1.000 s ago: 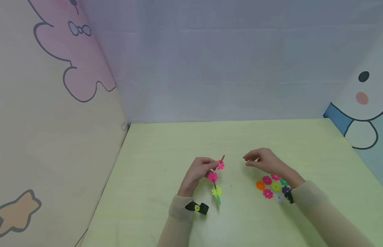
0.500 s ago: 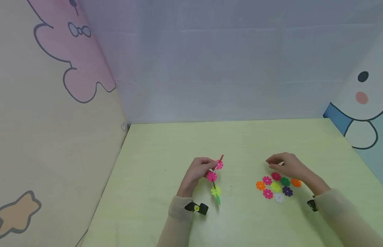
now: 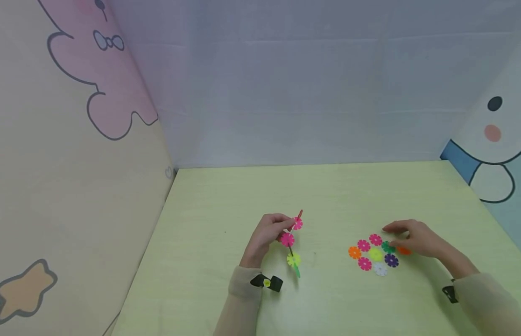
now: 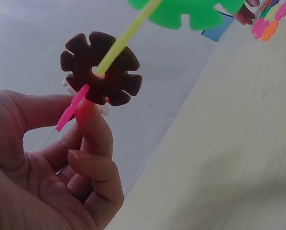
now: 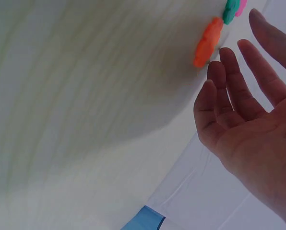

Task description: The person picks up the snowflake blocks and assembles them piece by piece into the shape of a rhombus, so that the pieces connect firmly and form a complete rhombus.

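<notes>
In the head view, my left hand [image 3: 266, 233] pinches a chain of slotted flower-shaped plastic discs [image 3: 287, 239] between thumb and fingers. Pink, yellow, green and red discs show in it. From the left wrist, a brown disc [image 4: 109, 79] is joined to an edge-on yellow disc [image 4: 128, 38] and a green disc [image 4: 191, 12]. An edge-on pink disc [image 4: 72, 108] sits at the fingertips. My right hand [image 3: 420, 240] hovers at loose discs with fingers spread, thumb overlapping a green disc [image 3: 386, 247]. It partly covers an orange disc [image 3: 404, 250], nearest the fingertips in the right wrist view.
Several loose discs lie flat in a cluster on the pale table [image 3: 227, 196]: a white disc [image 3: 380, 269], a purple disc [image 3: 391, 260], a yellow-green disc [image 3: 376, 254], another orange disc [image 3: 355, 252] and pink ones. A wall [image 3: 306, 93] stands behind the table.
My right hand has moved right and toward me, from beside the chain to the loose discs. My left hand has stayed almost still, holding the chain.
</notes>
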Motion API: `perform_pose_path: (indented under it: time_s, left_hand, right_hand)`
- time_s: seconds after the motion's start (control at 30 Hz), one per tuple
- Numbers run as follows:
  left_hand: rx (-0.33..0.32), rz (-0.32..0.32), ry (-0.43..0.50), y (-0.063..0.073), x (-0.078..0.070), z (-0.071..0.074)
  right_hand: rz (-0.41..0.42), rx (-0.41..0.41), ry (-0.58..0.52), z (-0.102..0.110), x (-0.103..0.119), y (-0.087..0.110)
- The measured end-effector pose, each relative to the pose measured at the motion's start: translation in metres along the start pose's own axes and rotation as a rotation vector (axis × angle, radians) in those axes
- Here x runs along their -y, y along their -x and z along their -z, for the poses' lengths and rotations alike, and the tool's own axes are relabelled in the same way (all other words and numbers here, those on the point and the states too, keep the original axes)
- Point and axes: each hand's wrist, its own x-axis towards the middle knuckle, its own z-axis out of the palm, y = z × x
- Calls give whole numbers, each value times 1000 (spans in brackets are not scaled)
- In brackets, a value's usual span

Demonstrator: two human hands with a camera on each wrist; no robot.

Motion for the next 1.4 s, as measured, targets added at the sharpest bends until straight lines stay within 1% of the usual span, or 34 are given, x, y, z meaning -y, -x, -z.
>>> perform_pose_path:
  time_s: [0.07, 0.23, 0.5, 0.7, 0.87, 1.07, 1.17, 1.3, 1.4]
  left_hand:
    - [0, -3, 0, 0, 0, 0]
    - [1, 0, -2, 0, 0, -1]
    - [-1, 9, 7, 0, 0, -2]
    - [-7, 9, 0, 0, 1, -2]
    - [-1, 9, -2, 0, 1, -2]
    - [5, 1, 7, 0, 2, -3]
    - [9, -5, 15, -1, 2, -3]
    - [19, -10, 20, -1, 2, -3]
    - [25, -10, 13, -1, 2, -3]
  right_hand:
    - [-11, 23, 4, 3, -2, 4]
    - [-79, 75, 10, 7, -10, 10]
    - [-156, 83, 26, 7, -18, 10]
    - [-175, 74, 30, 8, -22, 9]
    - [-171, -1, 34, 7, -24, 7]
    - [-160, -92, 16, 6, -21, -4]
    - [-138, -135, -19, 6, -11, -10]
    - [-107, -218, -80, 2, 8, -19]
    - [-104, -264, -158, -3, 21, -28]
